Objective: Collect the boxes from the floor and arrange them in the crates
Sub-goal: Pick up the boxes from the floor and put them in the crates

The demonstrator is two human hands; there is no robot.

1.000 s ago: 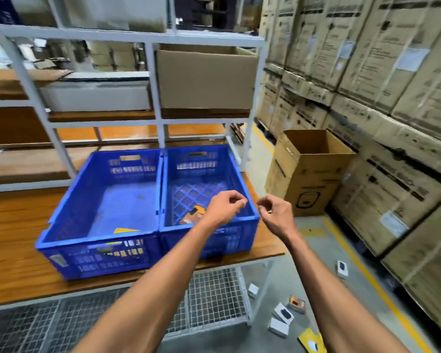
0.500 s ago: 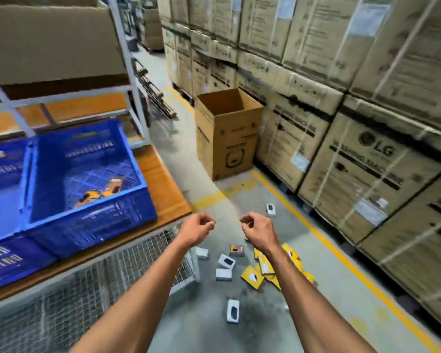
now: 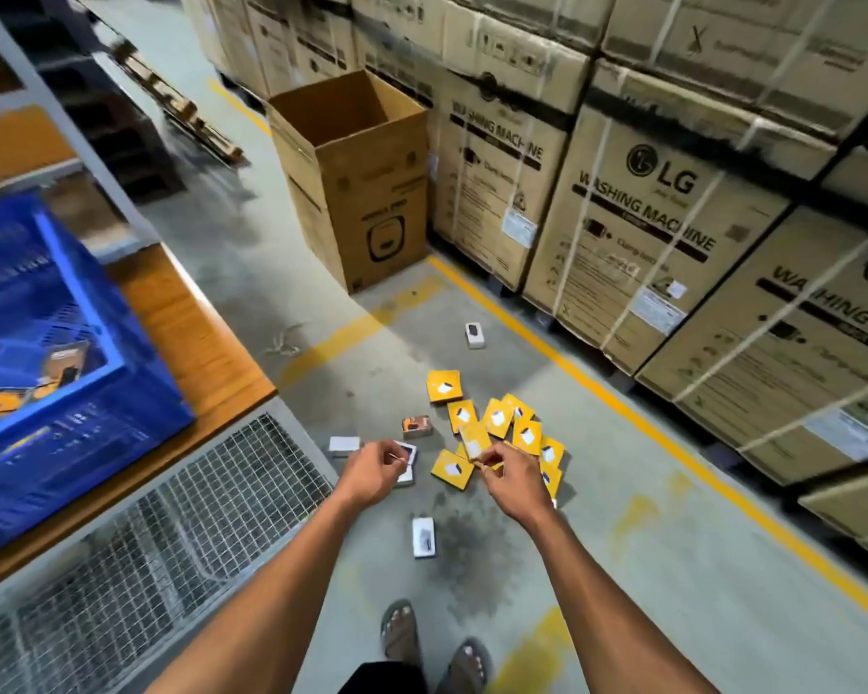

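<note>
Both hands out ahead over the floor, well above the scattered boxes, nothing held that I can make out. Left hand (image 3: 372, 470): fingers loosely curled, thumb near the forefinger, grip empty. Right hand (image 3: 514, 475): fingers also curled in, tips overlapping the yellow boxes (image 3: 497, 423) in view; whether it touches one cannot be told, but it looks to hang above them.

Boxes lie straight ahead and below both hands. The yellow cluster fans up and right from the right hand, flat on the floor, square faces up. The white boxes (image 3: 344, 444) and one orange box (image 3: 416, 426) lie under and just beyond the left hand. One white box (image 3: 423, 536) lies nearer the feet, long axis pointing away from the person; another (image 3: 474, 335) lies far off toward the open carton (image 3: 357, 177).

Blue crate (image 3: 71, 423) sits on the wooden surface (image 3: 196, 343) to the left, a few boxes already in it.

Judgement: collecting step, barely begun. Right hand is nearer the yellows, left nearer the whites; both must drop straight down. Carry afterward goes left and up.
</note>
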